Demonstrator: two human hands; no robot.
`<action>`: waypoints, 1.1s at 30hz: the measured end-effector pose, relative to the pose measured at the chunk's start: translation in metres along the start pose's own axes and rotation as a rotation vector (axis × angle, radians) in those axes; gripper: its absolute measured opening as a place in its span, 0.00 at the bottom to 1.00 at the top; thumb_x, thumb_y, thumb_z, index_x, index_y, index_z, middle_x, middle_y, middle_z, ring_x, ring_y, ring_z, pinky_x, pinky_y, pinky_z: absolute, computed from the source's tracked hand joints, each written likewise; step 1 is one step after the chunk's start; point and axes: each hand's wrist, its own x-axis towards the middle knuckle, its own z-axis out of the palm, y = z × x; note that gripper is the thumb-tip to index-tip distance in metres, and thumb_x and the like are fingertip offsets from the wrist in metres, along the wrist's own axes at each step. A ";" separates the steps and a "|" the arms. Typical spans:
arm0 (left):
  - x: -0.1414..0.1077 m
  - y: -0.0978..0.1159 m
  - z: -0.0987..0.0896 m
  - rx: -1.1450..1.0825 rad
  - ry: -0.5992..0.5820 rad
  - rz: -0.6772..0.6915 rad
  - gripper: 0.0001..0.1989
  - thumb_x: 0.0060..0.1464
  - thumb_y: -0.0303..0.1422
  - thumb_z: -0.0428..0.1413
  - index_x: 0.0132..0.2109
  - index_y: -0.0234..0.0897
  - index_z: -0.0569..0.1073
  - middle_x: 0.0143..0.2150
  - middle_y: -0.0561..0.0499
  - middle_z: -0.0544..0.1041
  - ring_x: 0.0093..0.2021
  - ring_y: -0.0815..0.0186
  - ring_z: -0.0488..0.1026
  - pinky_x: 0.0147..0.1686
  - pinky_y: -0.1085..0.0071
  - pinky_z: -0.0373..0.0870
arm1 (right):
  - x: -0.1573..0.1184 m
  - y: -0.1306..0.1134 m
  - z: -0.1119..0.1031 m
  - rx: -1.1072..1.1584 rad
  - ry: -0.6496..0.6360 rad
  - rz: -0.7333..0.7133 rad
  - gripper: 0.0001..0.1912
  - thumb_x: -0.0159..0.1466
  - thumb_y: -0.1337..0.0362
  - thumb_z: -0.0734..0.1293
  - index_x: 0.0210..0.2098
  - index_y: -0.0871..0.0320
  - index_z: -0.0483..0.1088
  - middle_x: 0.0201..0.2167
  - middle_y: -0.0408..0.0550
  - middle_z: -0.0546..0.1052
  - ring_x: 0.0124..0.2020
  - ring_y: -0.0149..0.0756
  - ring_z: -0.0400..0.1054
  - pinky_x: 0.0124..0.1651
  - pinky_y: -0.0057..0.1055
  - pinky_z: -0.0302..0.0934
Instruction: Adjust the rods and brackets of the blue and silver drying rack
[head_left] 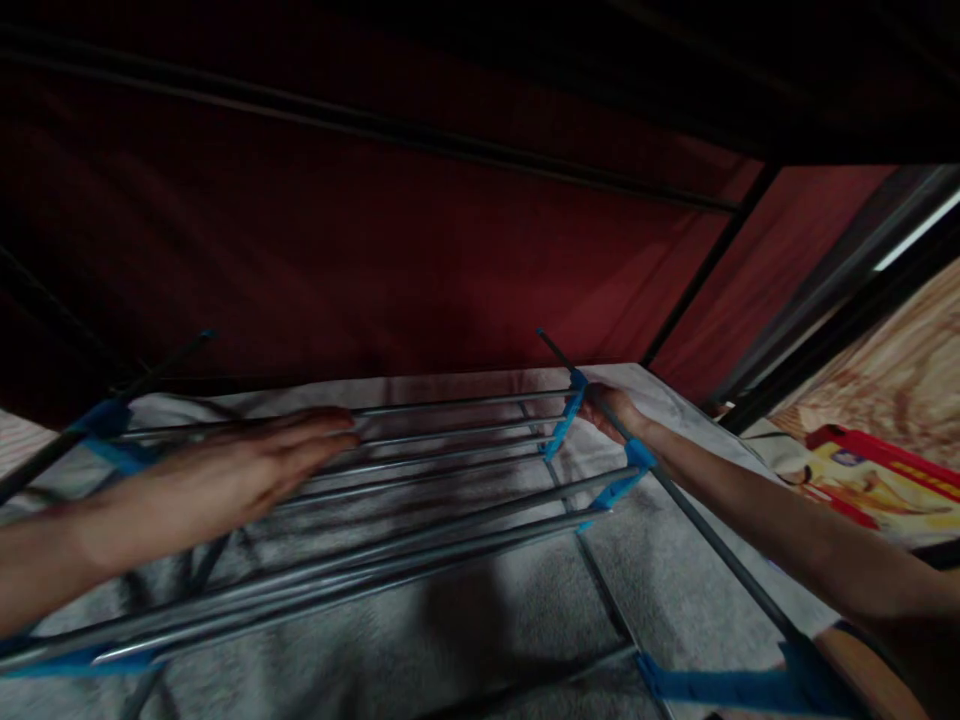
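Observation:
A rack of grey metal rods (450, 523) joined by blue plastic brackets stands on a grey cloth. My left hand (262, 465) lies flat over the rods on the left, fingers stretched out and close together. Whether its underside touches them, I cannot tell. On the right, my right hand (616, 408) is at the upper blue bracket (566, 415), its fingers curled about it and partly hidden behind a slanting pole. A second blue bracket (621, 486) holds the nearer rods. Another blue bracket (720, 686) shows at the bottom right.
Dark red fabric (420, 260) on a dark frame rises close behind the rack. Grey cloth (675, 560) covers the surface beneath. Off to the right lie a red and yellow package (885, 475) and a brown patterned surface (892, 350).

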 end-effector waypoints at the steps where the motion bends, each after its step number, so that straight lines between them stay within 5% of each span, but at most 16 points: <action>1: 0.009 0.016 0.017 0.044 -0.104 0.069 0.23 0.59 0.45 0.51 0.60 0.55 0.74 0.66 0.58 0.70 0.66 0.55 0.66 0.69 0.59 0.59 | -0.003 0.009 -0.002 -0.006 -0.010 -0.009 0.05 0.63 0.60 0.65 0.32 0.54 0.70 0.31 0.49 0.78 0.39 0.40 0.74 0.50 0.38 0.70; 5: 0.055 0.051 0.088 0.233 -0.118 0.257 0.28 0.65 0.38 0.46 0.70 0.45 0.62 0.72 0.47 0.62 0.70 0.55 0.61 0.68 0.57 0.58 | -0.007 0.043 -0.004 -0.138 -0.071 -0.104 0.14 0.51 0.65 0.75 0.36 0.52 0.71 0.40 0.47 0.78 0.47 0.44 0.72 0.56 0.42 0.66; 8: 0.091 0.055 0.126 0.345 -0.031 0.214 0.29 0.65 0.34 0.45 0.71 0.36 0.59 0.71 0.38 0.62 0.70 0.51 0.59 0.67 0.53 0.57 | 0.003 0.059 -0.002 -0.301 -0.041 -0.239 0.18 0.49 0.61 0.77 0.37 0.49 0.70 0.41 0.46 0.76 0.47 0.48 0.71 0.55 0.48 0.66; 10: 0.111 0.054 0.138 0.394 -0.057 0.147 0.28 0.65 0.33 0.44 0.71 0.37 0.58 0.67 0.36 0.68 0.66 0.50 0.66 0.62 0.54 0.64 | 0.011 0.063 -0.004 -0.377 -0.043 -0.293 0.17 0.51 0.58 0.76 0.38 0.48 0.69 0.39 0.46 0.75 0.47 0.49 0.71 0.54 0.50 0.67; 16: 0.138 0.055 0.132 0.396 -0.208 0.111 0.22 0.68 0.40 0.39 0.60 0.41 0.70 0.49 0.41 0.81 0.44 0.52 0.80 0.40 0.61 0.72 | 0.014 0.065 -0.012 -0.485 -0.014 -0.406 0.15 0.55 0.57 0.76 0.40 0.46 0.73 0.37 0.46 0.75 0.49 0.52 0.69 0.55 0.49 0.64; 20: 0.141 0.050 0.127 0.284 -0.227 0.163 0.24 0.67 0.43 0.39 0.58 0.39 0.71 0.50 0.40 0.81 0.47 0.52 0.79 0.43 0.61 0.71 | 0.013 0.067 -0.011 -0.454 -0.016 -0.393 0.16 0.55 0.56 0.76 0.42 0.46 0.73 0.36 0.45 0.75 0.44 0.49 0.71 0.52 0.48 0.65; 31: 0.151 0.038 0.127 0.131 -0.289 0.153 0.27 0.65 0.47 0.41 0.61 0.40 0.71 0.53 0.43 0.80 0.53 0.55 0.76 0.50 0.64 0.70 | 0.014 0.064 -0.010 -0.388 -0.103 -0.326 0.15 0.52 0.52 0.77 0.33 0.49 0.71 0.35 0.45 0.76 0.45 0.49 0.71 0.53 0.46 0.66; 33: 0.152 0.037 0.126 0.122 -0.302 0.163 0.27 0.65 0.47 0.41 0.60 0.39 0.71 0.54 0.43 0.79 0.53 0.55 0.76 0.51 0.64 0.69 | 0.014 0.064 -0.009 -0.314 -0.110 -0.224 0.16 0.52 0.52 0.78 0.32 0.48 0.71 0.35 0.46 0.76 0.49 0.51 0.70 0.52 0.45 0.67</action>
